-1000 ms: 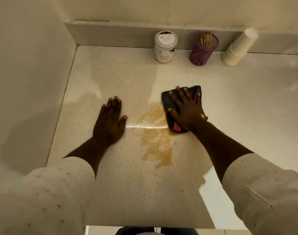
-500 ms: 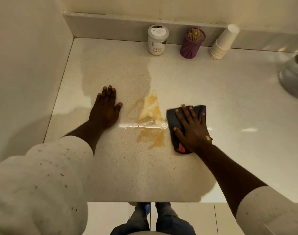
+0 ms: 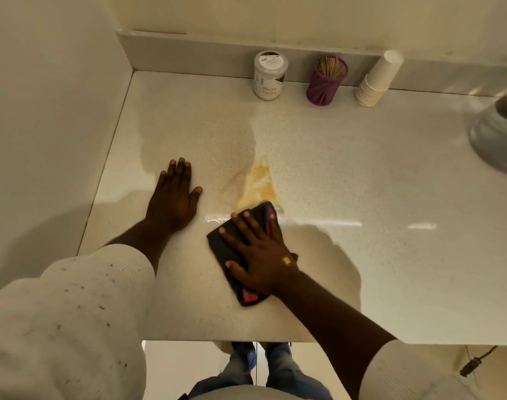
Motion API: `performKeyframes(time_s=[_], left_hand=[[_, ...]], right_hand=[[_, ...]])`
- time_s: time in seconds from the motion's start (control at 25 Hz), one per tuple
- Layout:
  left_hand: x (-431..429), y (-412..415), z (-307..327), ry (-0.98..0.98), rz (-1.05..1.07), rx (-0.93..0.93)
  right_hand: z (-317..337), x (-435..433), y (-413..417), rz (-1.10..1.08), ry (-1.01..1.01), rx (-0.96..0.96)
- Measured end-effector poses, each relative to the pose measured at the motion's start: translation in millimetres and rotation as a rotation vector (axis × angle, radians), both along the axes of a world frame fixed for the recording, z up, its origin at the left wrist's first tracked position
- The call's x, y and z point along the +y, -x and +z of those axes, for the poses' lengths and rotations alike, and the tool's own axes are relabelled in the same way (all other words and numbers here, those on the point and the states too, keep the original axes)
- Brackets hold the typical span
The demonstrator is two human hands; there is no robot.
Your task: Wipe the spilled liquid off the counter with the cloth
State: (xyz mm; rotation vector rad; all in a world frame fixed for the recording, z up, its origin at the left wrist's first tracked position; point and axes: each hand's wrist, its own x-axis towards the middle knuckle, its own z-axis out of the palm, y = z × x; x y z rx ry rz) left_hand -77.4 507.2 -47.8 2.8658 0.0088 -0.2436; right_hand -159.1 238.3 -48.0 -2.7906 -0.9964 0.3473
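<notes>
Dark cloth (image 3: pixel 230 255) pressed flat under spread right hand (image 3: pixel 261 255), touching yellow spill (image 3: pixel 258 184), left hand (image 3: pixel 173 202) laid flat and empty on pale surface (image 3: pixel 362 183)

Two hands (image 3: pixel 174 197), one cloth (image 3: pixel 232 255), one jar (image 3: pixel 269 76), one toothpick holder (image 3: pixel 326 85).

right hand (image 3: pixel 261 255) flat on dark cloth (image 3: pixel 222 249), amber spill (image 3: pixel 259 183) beyond

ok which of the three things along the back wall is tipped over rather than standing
The stack of paper cups, farthest right, leans against the back ledge. The white jar and purple holder both stand upright.
</notes>
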Motion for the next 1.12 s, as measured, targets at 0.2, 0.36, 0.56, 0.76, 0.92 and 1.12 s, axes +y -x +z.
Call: performKeyframes(time_s=[0.2, 0.36, 0.56, 0.76, 0.92, 1.12], left_hand=[[4, -8, -1, 0.003, -0.017, -0.003], [7, -20, -3, 0.018, -0.016, -0.014], [8, -20, -6, 0.027, -0.035, -0.058], [9, -18, -5, 0.027, -0.03, -0.082], [7, -17, -4, 0.021, -0.038, -0.101], [6, -16, -3, 0.02, -0.044, -0.1]], right_hand=[[0, -16, -9, 0.038, -0.007, 0.004], [-2, -57, -39, -0.074, 0.037, -0.072], [-4, -80, -99, -0.205, 0.058, -0.063], [-4, -58, -169, -0.281, 0.048, -0.033], [-5, -31, -195, -0.258, 0.02, -0.01], [-4, 10, -182, -0.181, 0.002, -0.038]])
